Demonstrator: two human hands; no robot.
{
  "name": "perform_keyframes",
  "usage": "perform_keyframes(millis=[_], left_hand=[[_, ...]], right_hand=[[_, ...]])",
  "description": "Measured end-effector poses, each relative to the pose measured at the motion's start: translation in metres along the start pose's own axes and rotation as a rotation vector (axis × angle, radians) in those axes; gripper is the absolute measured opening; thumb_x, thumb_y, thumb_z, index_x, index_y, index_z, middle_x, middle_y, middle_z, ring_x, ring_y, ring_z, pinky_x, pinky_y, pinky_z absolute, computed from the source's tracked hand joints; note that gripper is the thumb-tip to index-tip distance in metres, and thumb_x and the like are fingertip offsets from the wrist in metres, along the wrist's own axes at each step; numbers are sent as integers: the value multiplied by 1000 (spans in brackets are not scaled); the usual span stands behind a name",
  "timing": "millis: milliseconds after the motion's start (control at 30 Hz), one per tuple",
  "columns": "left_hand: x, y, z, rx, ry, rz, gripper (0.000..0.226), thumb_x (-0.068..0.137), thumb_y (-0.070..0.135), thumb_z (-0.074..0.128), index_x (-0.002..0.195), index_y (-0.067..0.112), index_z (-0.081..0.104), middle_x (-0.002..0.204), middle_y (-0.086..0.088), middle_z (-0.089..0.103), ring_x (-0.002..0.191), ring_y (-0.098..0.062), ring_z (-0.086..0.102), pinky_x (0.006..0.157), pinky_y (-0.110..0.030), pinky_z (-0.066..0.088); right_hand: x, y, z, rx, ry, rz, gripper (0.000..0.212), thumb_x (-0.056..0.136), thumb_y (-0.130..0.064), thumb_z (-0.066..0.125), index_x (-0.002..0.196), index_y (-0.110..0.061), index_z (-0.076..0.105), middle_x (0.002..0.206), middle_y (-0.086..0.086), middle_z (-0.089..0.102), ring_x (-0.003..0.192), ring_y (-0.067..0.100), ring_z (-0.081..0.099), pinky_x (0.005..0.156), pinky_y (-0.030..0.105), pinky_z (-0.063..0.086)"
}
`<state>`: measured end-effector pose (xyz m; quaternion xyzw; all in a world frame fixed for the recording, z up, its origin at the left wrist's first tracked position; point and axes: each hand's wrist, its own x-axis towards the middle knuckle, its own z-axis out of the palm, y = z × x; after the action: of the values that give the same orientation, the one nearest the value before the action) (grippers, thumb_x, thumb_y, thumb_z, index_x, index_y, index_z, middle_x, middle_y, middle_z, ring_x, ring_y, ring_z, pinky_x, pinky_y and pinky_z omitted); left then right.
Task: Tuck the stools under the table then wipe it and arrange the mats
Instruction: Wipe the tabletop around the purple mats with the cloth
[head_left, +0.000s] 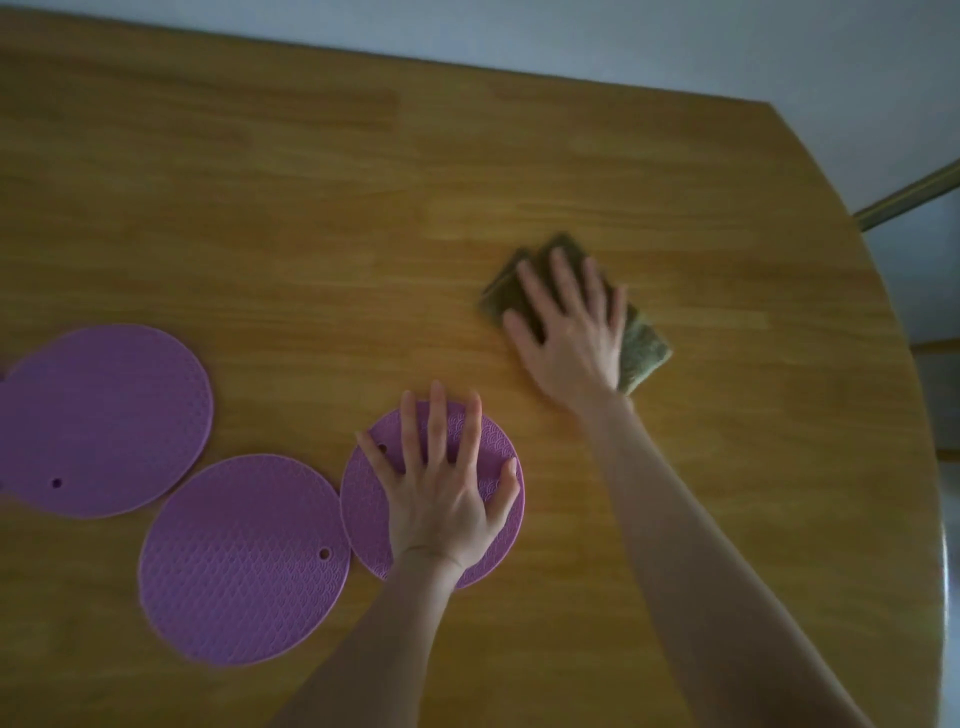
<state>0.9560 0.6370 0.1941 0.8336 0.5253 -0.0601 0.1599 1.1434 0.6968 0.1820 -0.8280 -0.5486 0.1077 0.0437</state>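
Observation:
A wooden table (311, 208) fills the view. Three round purple silicone mats lie near its front left. My left hand (441, 483) presses flat, fingers spread, on the rightmost mat (363, 509). The middle mat (239, 561) touches it on the left, and the far-left mat (104, 421) lies beside that, over the edge of another purple mat. My right hand (566, 327) lies flat with straight fingers on a folded olive-green cloth (641, 353) on the table's right half. No stools are visible.
The table's rounded right edge (930, 467) curves down the right side. Beyond it a metal bar (904, 200) crosses the upper right. A pale wall (623, 41) runs behind the table's far edge.

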Motion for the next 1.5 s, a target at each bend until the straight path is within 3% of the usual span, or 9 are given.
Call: perform_keyframes(millis=[133,300,400,667,867,1033,1200,1333,1500], left_hand=[[1,0,0,-5,1,1,74,85,64,31,146,22,33,153,-15,28,142,-40,17,104,-75,7],[1,-1,1,-5,-8,1,74,85,64,29,146,22,33,153,-15,27,142,-41,16,104,-75,6],[1,-1,1,0,-12,3,74,85,64,30,145,22,34,153,-16,28,141,-40,16,103,-75,8],[1,-2,4,-10,14,9,73,86,63,30,146,23,31,153,-15,28,142,-39,15,104,-75,6],[1,0,3,-2,20,7,73,85,63,31,145,21,35,153,-15,29,142,-39,16,105,-73,4],[-2,1,4,20,18,0,74,86,64,28,145,20,34,153,-15,27,143,-38,14,105,-73,3],[-1,-1,5,10,29,-7,75,85,65,26,147,22,30,155,-14,23,144,-37,9,106,-71,-1],[-2,-1,7,8,56,-6,75,85,65,27,147,23,30,156,-13,21,144,-36,8,107,-71,-1],[-1,0,11,16,76,-24,77,83,67,25,147,25,28,157,-9,17,144,-33,5,107,-69,-2]], right_hand=[[73,4,-12,37,-12,297,60,93,-59,20,149,-39,8,160,-2,-1,145,30,-8,112,59,-9],[67,-52,1,2,-30,-43,59,94,-59,19,149,-38,13,160,-1,6,145,32,-2,111,57,-10],[22,-32,6,-28,-31,-144,58,93,-61,23,147,-41,19,159,-4,13,145,27,6,114,53,-4],[57,104,-30,37,0,385,63,91,-66,19,149,-42,12,160,-5,2,146,23,-4,114,53,-7],[2,82,-17,57,70,507,60,94,-61,19,149,-40,12,160,-5,3,146,25,-3,115,54,-5],[-51,16,7,8,-1,267,61,92,-62,15,149,-41,6,160,-4,0,145,29,-6,111,54,-11],[0,24,-3,-12,-48,62,61,92,-64,20,148,-42,10,160,-3,4,145,29,-3,113,56,-7],[-10,84,-12,0,5,280,63,91,-67,17,148,-43,10,160,-5,2,146,25,-3,114,55,-5],[-103,118,-15,54,58,557,62,92,-65,17,149,-42,11,160,-5,4,146,24,-3,115,55,-3]])
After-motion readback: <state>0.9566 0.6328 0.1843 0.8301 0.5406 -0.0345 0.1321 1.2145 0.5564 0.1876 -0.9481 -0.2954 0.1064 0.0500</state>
